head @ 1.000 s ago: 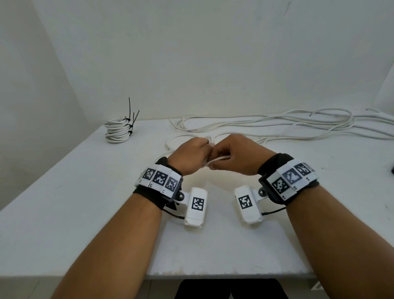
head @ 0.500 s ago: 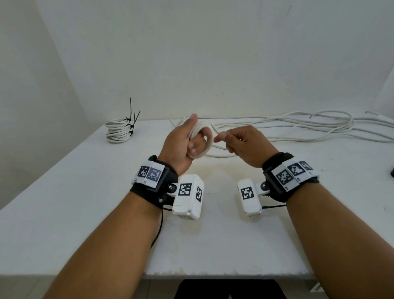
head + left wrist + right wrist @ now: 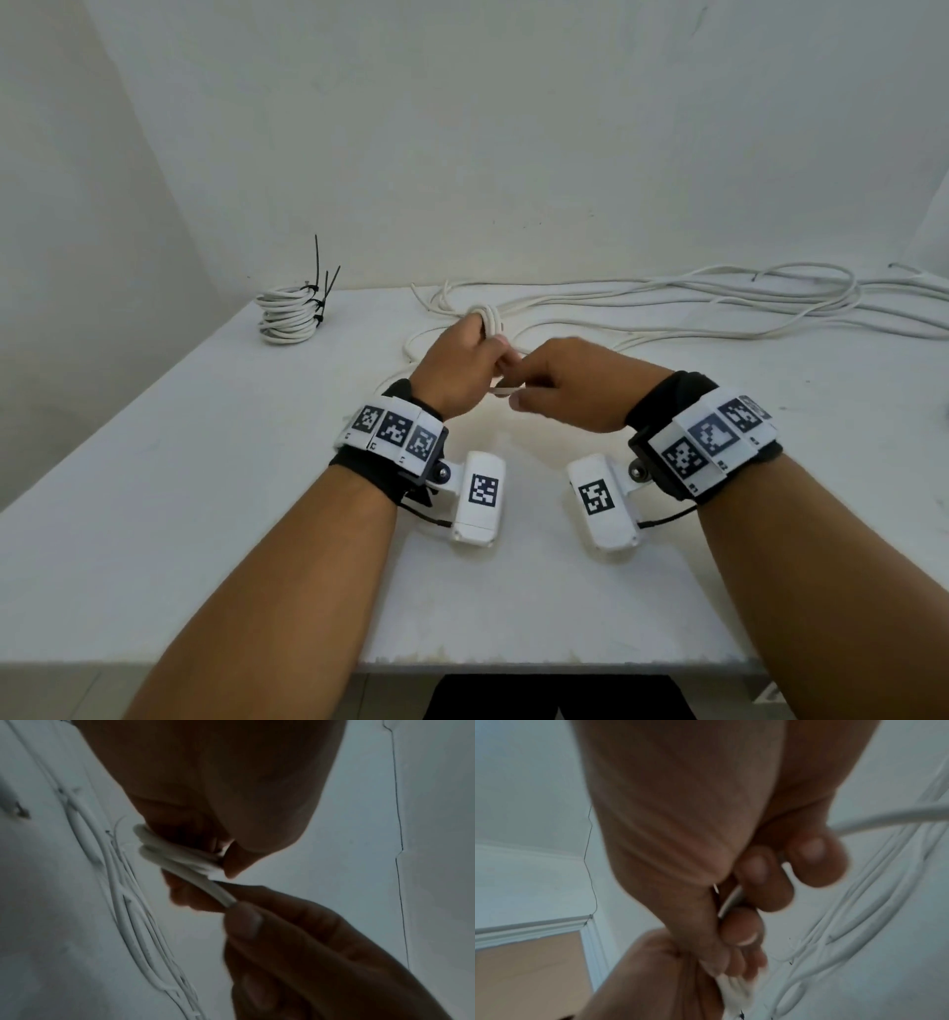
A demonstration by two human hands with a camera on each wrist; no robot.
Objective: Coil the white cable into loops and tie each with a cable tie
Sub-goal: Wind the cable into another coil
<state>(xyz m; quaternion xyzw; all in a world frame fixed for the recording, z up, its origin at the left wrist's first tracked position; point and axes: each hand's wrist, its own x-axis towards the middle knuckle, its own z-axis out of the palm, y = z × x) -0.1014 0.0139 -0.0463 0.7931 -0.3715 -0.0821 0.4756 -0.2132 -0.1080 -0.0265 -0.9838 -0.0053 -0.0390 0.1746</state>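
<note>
White table (image 3: pixel 154 488) is crossed at 1 o'clock by the long loose white cable (image 3: pixel 667 303), a small coil of it (image 3: pixel 488 318) is held wrapped on the clenched left hand (image 3: pixel 462 370), and the next short piece (image 3: pixel 218 894), pointing sideways toward 3 o'clock, is pinched by the right hand (image 3: pixel 570 390).

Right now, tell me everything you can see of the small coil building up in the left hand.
The small coil is a few turns of round white cable with a smooth, plastic-looking sheath, wound tightly side by side. The left hand holds it above the table, fingers curled through the turns, which show above the knuckles in the head view. From the coil a strand runs straight into the right hand, which pinches it. No cable tie is visible on it.
</note>
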